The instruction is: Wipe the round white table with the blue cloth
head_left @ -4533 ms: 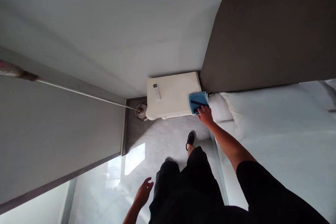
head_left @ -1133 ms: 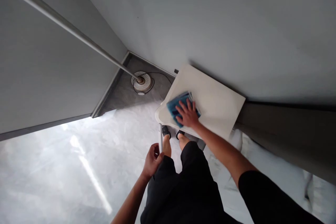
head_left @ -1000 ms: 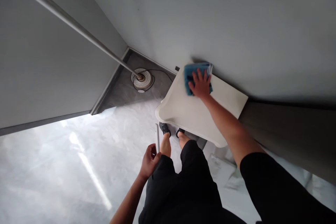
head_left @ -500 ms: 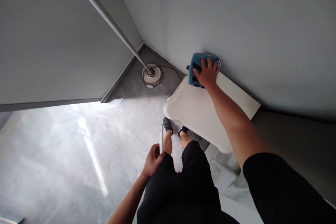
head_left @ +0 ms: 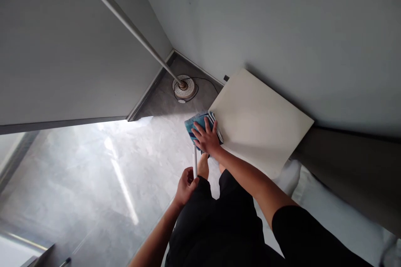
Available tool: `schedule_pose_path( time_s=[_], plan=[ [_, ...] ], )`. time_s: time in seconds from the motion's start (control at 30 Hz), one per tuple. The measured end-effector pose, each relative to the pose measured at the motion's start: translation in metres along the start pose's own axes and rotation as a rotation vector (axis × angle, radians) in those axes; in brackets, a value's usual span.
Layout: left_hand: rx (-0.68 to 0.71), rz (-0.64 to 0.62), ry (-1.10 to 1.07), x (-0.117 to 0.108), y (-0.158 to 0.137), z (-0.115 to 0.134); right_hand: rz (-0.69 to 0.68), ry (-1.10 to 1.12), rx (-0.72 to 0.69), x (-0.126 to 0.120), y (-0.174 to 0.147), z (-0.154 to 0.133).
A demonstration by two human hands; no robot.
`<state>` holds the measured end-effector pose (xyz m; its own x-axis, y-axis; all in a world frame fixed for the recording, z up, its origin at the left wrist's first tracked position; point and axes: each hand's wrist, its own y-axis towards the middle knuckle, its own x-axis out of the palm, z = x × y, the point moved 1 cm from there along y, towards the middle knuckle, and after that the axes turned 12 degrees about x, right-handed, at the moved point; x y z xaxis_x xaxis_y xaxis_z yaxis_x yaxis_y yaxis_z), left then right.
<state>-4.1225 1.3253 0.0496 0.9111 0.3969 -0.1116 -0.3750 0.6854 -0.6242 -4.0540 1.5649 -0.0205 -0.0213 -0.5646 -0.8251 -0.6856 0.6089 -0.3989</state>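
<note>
A folded blue cloth with dark and white stripes is at the front left corner of the small white table, partly past its edge. My right hand presses on it from above, fingers spread over the fabric. Lower down, my left hand is closed around a slim white phone-like device, seen edge-on and held upright in front of my legs. Its faces are hidden. The tip of the device appears just below the cloth.
A floor lamp's round base stands in the corner with a loose black cord, its pole slanting up left. Grey walls border the table. White bedding and a dark headboard are at right.
My right hand has brought the cloth from the table's back edge by the wall to its front left corner. My left hand still holds the white device, nearly in place.
</note>
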Motion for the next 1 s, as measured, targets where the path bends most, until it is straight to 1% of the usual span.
schedule_pose_path(
  time_s=[0.07, 0.13, 0.17, 0.23, 0.3, 0.33, 0.37, 0.4, 0.43, 0.47, 0.5, 0.53, 0.57, 0.7, 0.77, 0.8, 0.83, 0.87, 0.9, 0.93, 1.0],
  plan=[
    [-0.006, -0.004, 0.007, 0.002, 0.003, 0.004, -0.056, 0.008, -0.038, 0.008, -0.031, 0.019],
    [-0.019, -0.004, 0.017, 0.003, 0.006, 0.007, -0.103, 0.001, 0.016, 0.009, -0.074, 0.057],
    [-0.024, -0.007, 0.019, 0.003, 0.007, 0.009, -0.124, -0.011, 0.079, 0.008, -0.101, 0.080],
    [-0.024, -0.025, 0.011, 0.004, 0.009, 0.010, -0.147, -0.057, 0.254, 0.007, -0.165, 0.130],
    [-0.018, -0.050, -0.006, 0.004, 0.010, 0.010, -0.099, -0.120, 0.449, 0.006, -0.227, 0.174],
    [-0.015, -0.061, -0.014, 0.004, 0.011, 0.010, -0.065, -0.143, 0.521, 0.007, -0.253, 0.190],
    [-0.014, -0.071, -0.020, 0.004, 0.011, 0.009, -0.030, -0.163, 0.579, 0.007, -0.272, 0.202],
    [-0.015, -0.080, -0.024, 0.005, 0.012, 0.008, -0.003, -0.173, 0.617, 0.008, -0.283, 0.207],
    [-0.018, -0.088, -0.026, 0.005, 0.012, 0.007, 0.015, -0.174, 0.637, 0.010, -0.285, 0.207],
    [-0.021, -0.095, -0.026, 0.005, 0.012, 0.006, 0.026, -0.164, 0.638, 0.012, -0.277, 0.201],
    [-0.022, -0.100, -0.024, 0.006, 0.011, 0.005, 0.031, -0.143, 0.618, 0.013, -0.261, 0.189],
    [-0.021, -0.103, -0.018, 0.007, 0.010, 0.005, 0.033, -0.112, 0.579, 0.015, -0.237, 0.173],
    [-0.018, -0.104, -0.009, 0.009, 0.009, 0.005, 0.036, -0.073, 0.523, 0.016, -0.206, 0.153],
    [0.012, -0.095, 0.034, 0.014, 0.003, 0.010, 0.058, 0.093, 0.236, 0.014, -0.070, 0.065],
    [0.024, -0.095, 0.067, 0.015, -0.001, 0.015, 0.099, 0.149, 0.156, 0.008, -0.016, 0.029],
    [0.029, -0.096, 0.085, 0.015, -0.002, 0.017, 0.119, 0.165, 0.134, 0.003, 0.004, 0.018],
    [0.032, -0.097, 0.103, 0.015, -0.004, 0.020, 0.136, 0.173, 0.121, -0.004, 0.020, 0.013],
    [0.032, -0.097, 0.116, 0.015, -0.005, 0.022, 0.150, 0.175, 0.111, -0.012, 0.034, 0.014],
    [0.030, -0.094, 0.124, 0.016, -0.007, 0.024, 0.164, 0.174, 0.100, -0.023, 0.044, 0.022],
    [0.026, -0.088, 0.129, 0.016, -0.008, 0.025, 0.179, 0.172, 0.095, -0.035, 0.053, 0.037],
    [0.022, -0.079, 0.138, 0.018, -0.011, 0.027, 0.222, 0.166, 0.149, -0.067, 0.064, 0.084]
  ],
)
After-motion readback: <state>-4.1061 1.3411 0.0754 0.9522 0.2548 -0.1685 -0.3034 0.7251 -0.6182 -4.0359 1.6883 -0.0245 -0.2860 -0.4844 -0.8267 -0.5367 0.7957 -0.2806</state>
